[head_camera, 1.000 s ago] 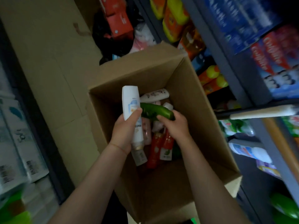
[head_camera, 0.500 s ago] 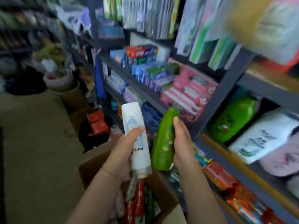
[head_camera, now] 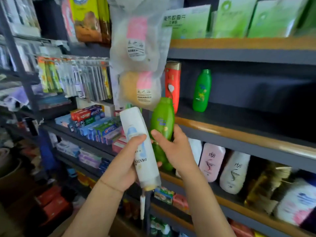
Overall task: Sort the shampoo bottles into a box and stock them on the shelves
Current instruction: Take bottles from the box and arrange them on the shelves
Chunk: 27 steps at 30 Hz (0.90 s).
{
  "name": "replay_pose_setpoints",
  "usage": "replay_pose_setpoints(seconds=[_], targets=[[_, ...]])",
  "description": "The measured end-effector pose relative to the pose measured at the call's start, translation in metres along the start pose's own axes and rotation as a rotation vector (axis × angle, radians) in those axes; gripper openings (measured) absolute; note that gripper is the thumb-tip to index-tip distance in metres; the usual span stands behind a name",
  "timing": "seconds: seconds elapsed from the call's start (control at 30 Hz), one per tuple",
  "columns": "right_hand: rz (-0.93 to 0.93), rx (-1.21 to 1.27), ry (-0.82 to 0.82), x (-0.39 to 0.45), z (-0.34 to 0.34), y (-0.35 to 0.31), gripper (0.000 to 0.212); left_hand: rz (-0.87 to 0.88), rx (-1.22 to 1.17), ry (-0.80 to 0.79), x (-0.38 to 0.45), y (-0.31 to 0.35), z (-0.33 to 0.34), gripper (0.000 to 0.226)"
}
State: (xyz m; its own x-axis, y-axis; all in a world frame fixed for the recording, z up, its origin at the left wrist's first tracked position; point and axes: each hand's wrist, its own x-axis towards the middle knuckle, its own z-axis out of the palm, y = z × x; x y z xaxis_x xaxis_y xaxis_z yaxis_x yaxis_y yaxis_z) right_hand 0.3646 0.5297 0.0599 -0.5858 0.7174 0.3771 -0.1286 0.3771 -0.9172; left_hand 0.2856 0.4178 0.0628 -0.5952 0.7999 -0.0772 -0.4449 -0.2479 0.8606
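While left hand (head_camera: 123, 166) fingers wrap glossy white bottle (head_camera: 139, 144) upside down, right hand (head_camera: 174, 151) grips smooth oval green bottle (head_camera: 162, 120), wood-edged shelf (head_camera: 239, 132) beside, bagged sponges (head_camera: 136, 65) hanging above.

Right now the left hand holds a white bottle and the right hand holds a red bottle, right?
Not quite. The right hand holds a green bottle, not a red one; the head view shows it. A red bottle stands on the shelf behind. The left hand does hold the white bottle.
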Motion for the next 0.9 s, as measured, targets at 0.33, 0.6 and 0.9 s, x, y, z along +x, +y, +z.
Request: replay_pose_setpoints(seconds=[0.33,0.6,0.9], targets=[[-0.203,-0.067,0.284,0.025,-0.105,-0.037,0.029,0.088,0.325,-0.178,0.042,-0.019,0.052,0.014],[-0.035,-0.368,0.263,0.114,-0.129,-0.022,0.037,0.071,0.417,-0.175,0.085,-0.006,0.073,0.020],[0.110,-0.600,0.247,0.165,-0.123,-0.005,0.058,0.082,0.418,-0.104,0.098,-0.004,0.072,0.022]])
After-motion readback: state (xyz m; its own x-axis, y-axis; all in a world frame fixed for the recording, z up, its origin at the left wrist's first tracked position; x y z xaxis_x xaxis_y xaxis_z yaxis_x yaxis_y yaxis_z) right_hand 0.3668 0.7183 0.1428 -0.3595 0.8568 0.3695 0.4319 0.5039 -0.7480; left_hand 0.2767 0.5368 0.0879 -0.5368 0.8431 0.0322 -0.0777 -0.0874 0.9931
